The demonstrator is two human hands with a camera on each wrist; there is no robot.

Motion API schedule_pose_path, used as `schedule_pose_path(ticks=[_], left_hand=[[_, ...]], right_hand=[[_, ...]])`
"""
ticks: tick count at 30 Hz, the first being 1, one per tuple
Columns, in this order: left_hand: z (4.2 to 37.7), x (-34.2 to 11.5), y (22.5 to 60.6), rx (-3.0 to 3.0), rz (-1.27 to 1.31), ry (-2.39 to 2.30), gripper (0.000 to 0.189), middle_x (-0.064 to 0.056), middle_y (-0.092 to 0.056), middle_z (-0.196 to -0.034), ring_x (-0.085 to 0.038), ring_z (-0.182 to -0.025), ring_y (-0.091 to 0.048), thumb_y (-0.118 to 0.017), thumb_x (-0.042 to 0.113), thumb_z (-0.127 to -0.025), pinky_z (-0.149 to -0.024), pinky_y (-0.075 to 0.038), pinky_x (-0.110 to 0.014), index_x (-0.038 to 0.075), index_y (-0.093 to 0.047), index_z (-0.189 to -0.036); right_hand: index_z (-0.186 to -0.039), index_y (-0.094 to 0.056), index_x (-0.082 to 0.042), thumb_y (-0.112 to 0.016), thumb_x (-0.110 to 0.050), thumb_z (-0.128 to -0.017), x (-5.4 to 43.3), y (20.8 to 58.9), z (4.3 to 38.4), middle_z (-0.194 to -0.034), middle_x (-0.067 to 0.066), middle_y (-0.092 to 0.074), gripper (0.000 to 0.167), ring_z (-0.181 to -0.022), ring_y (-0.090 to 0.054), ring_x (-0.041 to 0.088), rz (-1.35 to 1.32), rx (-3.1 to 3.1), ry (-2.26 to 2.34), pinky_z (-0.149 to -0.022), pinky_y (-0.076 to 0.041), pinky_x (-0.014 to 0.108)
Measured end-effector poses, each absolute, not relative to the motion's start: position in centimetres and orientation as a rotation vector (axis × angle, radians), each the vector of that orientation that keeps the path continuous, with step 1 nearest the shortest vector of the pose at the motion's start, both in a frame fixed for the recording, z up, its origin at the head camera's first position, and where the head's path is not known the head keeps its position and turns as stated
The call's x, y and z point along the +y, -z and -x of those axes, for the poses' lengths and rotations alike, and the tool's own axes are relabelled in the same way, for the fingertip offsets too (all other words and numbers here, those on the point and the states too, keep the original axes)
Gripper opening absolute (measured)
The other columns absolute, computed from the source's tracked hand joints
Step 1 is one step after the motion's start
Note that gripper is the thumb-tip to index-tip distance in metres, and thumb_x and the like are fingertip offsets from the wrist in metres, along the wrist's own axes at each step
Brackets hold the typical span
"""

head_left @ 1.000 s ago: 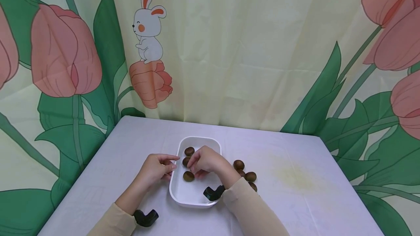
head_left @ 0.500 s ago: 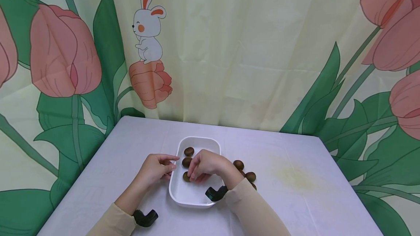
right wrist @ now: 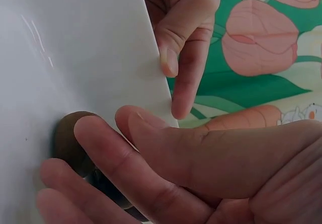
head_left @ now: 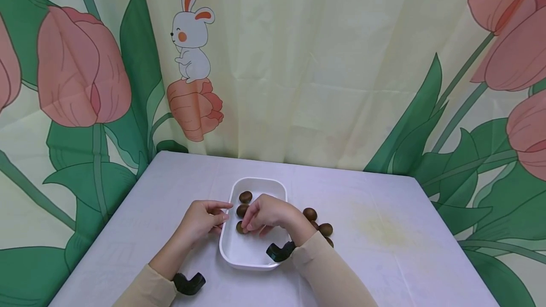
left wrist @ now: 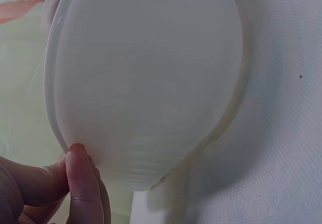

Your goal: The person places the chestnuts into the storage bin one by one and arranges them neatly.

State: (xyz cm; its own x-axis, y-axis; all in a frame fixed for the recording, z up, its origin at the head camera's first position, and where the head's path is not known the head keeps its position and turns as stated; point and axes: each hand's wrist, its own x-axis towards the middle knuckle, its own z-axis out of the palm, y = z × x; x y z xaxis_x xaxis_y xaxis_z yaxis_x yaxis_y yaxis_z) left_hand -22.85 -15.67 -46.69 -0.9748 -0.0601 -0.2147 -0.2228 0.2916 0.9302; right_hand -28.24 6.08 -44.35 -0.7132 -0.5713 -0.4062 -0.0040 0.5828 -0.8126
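Note:
A white rectangular tray (head_left: 251, 255) lies on the table with three round, glossy brown chestnuts in a line along its left side. My left hand (head_left: 204, 217) holds the tray's left rim, thumb at the top edge and a fingertip (left wrist: 80, 171) against the outer wall. Inside the tray, my right hand (head_left: 268, 214) has a fingertip against the nearest chestnut (head_left: 240, 227), its fingers fairly straight. The thumb stands apart from that chestnut in the right wrist view. Behind it are the middle chestnut (head_left: 241, 210) and the far chestnut (head_left: 245, 197).
Right of the tray, several more chestnuts (head_left: 326, 230) are clustered on the white tablecloth (head_left: 384, 259), partly hidden by the right forearm. Black camera mounts (head_left: 189, 284) sit on both wrists. A curtain (head_left: 298, 60) with printed tulips and a rabbit hangs behind the table.
My right hand has come down and a little toward me, and the nearest chestnut has shifted slightly left toward the tray wall. The left hand has stayed on the rim.

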Motion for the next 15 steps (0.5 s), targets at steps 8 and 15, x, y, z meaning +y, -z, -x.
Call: schedule_pose_path(ticks=[8, 15], left_hand=[[22.84, -15.60, 46.74, 2.403, 0.274, -1.778, 0.031, -0.011, -0.069, -0.088, -0.017, -0.067, -0.065, -0.081, -0.001, -0.092, -0.058, -0.061, -0.027, 0.006, -0.081, -0.122], [22.95, -15.61, 46.86, 2.405, 0.268, -1.775, 0.031, -0.012, -0.070, -0.090, -0.018, -0.068, -0.066, -0.080, -0.001, -0.093, -0.058, -0.061, -0.028, 0.005, -0.081, -0.123]], right_hand=[[-0.096, -0.085, -0.006, -0.079, 0.000, -0.092, 6.14, 44.17, 28.23, -0.096, 0.012, -0.083, 0.010, -0.073, -0.074, 0.018, 0.448, 2.163, 1.102, -0.067, -0.066, 0.038], [-0.101, -0.084, -0.005, -0.077, 0.001, -0.092, 6.61, 43.99, 28.40, -0.100, 0.014, -0.084, 0.014, -0.077, -0.076, 0.021, 0.455, 2.154, 1.142, -0.068, -0.067, 0.040]])
